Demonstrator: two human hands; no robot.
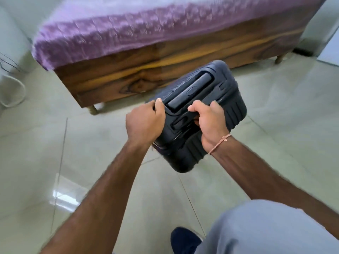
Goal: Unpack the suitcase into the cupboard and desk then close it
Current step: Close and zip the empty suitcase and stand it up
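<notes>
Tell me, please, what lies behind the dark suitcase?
Behind the suitcase stands a wooden bed with a purple cover, on a tiled floor. The suitcase hides part of the bed's base.

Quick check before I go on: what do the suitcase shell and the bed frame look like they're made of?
Suitcase: looks like hard moulded plastic, dark navy or black, matte with a slight sheen; the raised ribs and rigid rounded corners suggest it. Bed frame: looks like polished wood, brown with bold grain and a knot; whether solid or veneer, I cannot tell.

I see bright, even daylight; a white glare patch shines on the glossy floor (pixel 60 195) at lower left. Motion blur smears the bedspread (pixel 128 32), and wide-angle distortion bends the frame edges.
</notes>
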